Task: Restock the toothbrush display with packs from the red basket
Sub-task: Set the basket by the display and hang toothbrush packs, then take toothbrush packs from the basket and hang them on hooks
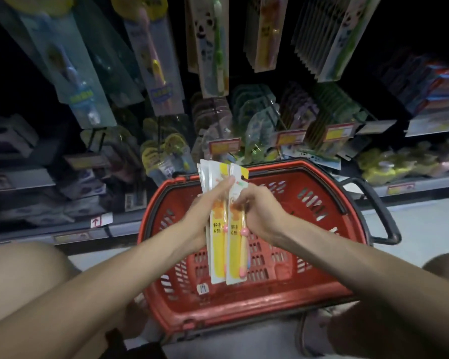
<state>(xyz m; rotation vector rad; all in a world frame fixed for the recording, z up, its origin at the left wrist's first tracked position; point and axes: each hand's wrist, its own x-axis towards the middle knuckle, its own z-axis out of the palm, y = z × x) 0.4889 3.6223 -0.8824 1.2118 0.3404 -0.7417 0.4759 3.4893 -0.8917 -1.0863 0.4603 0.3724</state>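
Left hand (202,216) grip wraps a fan of yellow toothbrush packs (217,255) above the red basket (244,307); right hand (259,211) grip pinches the nearest one. Basket floor looks bare. This bunch is not yet hung on the display (209,47).

Yellow-and-white toothbrush packs (224,229), upright, fanned, above red basket (244,307), facing toothbrush display (208,47)

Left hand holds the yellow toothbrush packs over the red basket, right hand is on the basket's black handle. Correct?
Wrong on the right hand: it is not on the black handle. It grips the yellow toothbrush packs too, next to the left hand, over the red basket. The head view shows this.
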